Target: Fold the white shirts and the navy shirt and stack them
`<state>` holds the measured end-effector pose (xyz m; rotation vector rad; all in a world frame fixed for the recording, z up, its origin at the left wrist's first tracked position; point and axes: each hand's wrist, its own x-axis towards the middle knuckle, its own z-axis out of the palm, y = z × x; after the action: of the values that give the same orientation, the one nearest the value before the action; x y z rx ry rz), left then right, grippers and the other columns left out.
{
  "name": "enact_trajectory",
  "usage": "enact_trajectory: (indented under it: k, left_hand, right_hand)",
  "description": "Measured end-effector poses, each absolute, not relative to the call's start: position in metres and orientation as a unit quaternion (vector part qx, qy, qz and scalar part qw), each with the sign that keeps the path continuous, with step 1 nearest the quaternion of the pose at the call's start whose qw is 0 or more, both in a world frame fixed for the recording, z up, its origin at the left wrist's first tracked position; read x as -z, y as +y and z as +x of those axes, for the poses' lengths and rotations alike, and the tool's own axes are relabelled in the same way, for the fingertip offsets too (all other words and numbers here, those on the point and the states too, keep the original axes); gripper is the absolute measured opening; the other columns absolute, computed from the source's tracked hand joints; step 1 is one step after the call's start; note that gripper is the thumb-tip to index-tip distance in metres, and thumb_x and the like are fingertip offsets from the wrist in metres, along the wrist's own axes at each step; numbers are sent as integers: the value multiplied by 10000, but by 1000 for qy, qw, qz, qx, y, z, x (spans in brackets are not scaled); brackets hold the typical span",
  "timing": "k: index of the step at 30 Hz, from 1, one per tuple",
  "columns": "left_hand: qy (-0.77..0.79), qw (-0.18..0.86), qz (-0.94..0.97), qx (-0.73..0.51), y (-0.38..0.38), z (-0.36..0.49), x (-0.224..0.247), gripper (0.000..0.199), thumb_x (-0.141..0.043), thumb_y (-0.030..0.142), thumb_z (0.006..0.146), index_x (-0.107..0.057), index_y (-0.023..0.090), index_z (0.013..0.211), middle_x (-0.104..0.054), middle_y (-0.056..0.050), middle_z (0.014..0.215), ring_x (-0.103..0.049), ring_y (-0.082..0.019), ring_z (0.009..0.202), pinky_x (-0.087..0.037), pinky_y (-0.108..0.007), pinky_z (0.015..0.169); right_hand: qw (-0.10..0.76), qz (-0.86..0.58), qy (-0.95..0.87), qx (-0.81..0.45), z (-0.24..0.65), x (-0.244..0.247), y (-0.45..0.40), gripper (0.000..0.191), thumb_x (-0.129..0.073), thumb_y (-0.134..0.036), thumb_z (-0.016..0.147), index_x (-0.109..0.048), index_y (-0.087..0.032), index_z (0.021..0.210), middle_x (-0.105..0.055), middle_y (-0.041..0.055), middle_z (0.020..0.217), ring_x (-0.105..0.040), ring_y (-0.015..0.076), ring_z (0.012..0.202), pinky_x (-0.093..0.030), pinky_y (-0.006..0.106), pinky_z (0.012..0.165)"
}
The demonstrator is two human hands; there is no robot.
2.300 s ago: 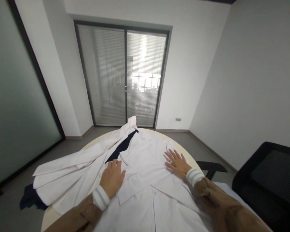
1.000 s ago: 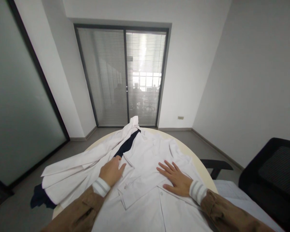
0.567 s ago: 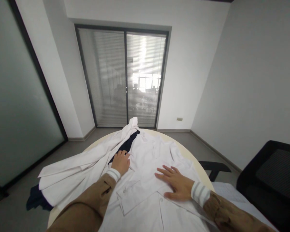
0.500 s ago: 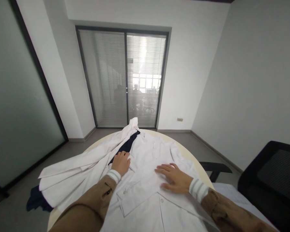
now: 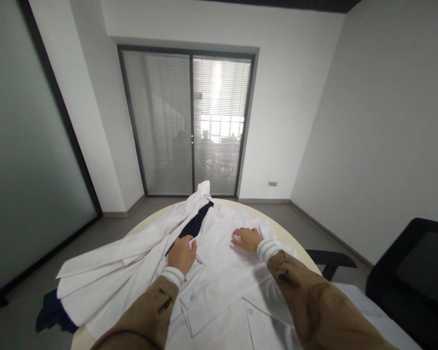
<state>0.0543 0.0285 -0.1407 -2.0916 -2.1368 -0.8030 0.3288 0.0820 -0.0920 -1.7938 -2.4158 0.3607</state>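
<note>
A white buttoned shirt (image 5: 219,272) lies spread over the round table, with a cuffed sleeve (image 5: 200,304) folded across its front. My left hand (image 5: 182,253) is closed at the shirt's left edge, a bit of the white cloth raised by the thumb; its fingertips are mostly hidden. Farther right, my right hand (image 5: 247,239) rests on the upper part of the shirt, fingers bent and a little apart, holding nothing that I can see. Left of the shirt lie another white garment (image 5: 131,262) and a dark navy cloth (image 5: 196,221) that shows between the two.
The pale table's rim (image 5: 292,238) curves round the far side. A black office chair (image 5: 412,272) stands at the right, near some white cloth or paper (image 5: 365,301). More navy cloth (image 5: 54,311) hangs off the left side. A glass door with blinds (image 5: 190,121) is behind.
My right hand has moved away from me and a little left over the shirt, its fingers more bent. My left hand stays at the shirt's left edge. The view has tilted up slightly.
</note>
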Motion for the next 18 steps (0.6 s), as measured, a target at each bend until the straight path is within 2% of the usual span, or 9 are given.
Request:
enact_trajectory:
  k: [3,7,11,15,18]
  left_hand:
    - [-686,20,-674,276,29,54,144,227,-499,249,955,-669,193,1094,-711,-84,984,-627,-270,1007,-476,-338,809]
    - [-667,12,-688,285,31,50,146,241,-489,226,954,-663,186,1116,-703,-79,1011,-614,-265,1008,-478,-343,839]
    - [-636,13,-714,292,31,50,145,259,-475,200,956,-650,183,1145,-692,-73,1051,-600,-261,1024,-469,-353,895]
    - [-610,-5,-743,277,27,55,137,256,-466,198,967,-631,188,1162,-683,-76,1091,-614,-240,1036,-451,-333,924]
    - [-650,-27,-721,239,21,56,125,279,-466,280,986,-576,175,1220,-696,-101,1078,-657,-254,1006,-471,-342,864]
  right_hand:
    - [105,-614,-773,-119,306,77,114,377,-511,-473,931,-702,-222,1137,-710,118,1167,-603,300,1149,-322,497,1034]
    - [176,-636,-734,-159,274,71,152,522,-469,-615,918,-722,-189,1082,-719,139,1141,-643,280,1079,-427,370,918]
    - [240,-639,-700,-212,243,78,182,593,-504,-688,870,-737,-150,960,-729,175,1054,-653,312,1055,-450,371,899]
    - [301,-621,-668,-278,222,94,203,340,-643,-479,853,-705,-145,869,-726,152,972,-673,270,953,-489,339,840]
    - [352,-601,-633,-338,220,104,212,202,-554,-330,912,-650,-156,945,-713,106,927,-671,179,772,-529,283,715]
